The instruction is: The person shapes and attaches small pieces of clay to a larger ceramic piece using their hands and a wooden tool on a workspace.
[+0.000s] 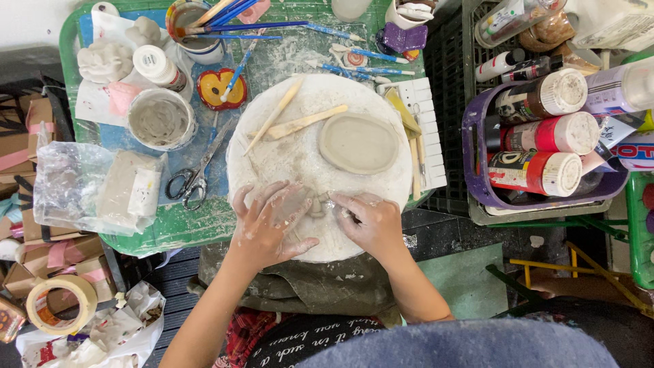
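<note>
A small clay lump (317, 204) sits on the near part of the round board (272, 153), pinched between both hands. It looks soft and damp, light, easily dented; by my judgement it wants fingertip pressure at its edges, not a squeeze, or it loses shape. The left hand (269, 225) lies spread and flat beside the lump, fingers splayed on the board, thumb stretched out, gripping nothing firmly. The right hand (371, 221) is curled, fingertips pressing the lump's right side. Both are smeared with pale slip.

Farther up the board, an oval clay dish (359, 142) rests, smooth, grey, shallow-rimmed, probably just as fragile while wet. Left of the dish lie two wooden tools (293, 119), flat and stiff, crossing. The board itself is chalky white, dusted and scored.

Left of the board: steel scissors (194, 177) with black handles, then a tub (160, 119) of grey slurry, then a bagged clay block (129, 187) in crinkled clear plastic. Beyond the board, blue-handled brushes (272, 27) lie across the green counter (170, 228). Right of the board, a purple basket (477, 184) holds paint bottles (545, 136) lying on their sides, white caps crusted. A tape roll (61, 303) sits low, left of the board.
</note>
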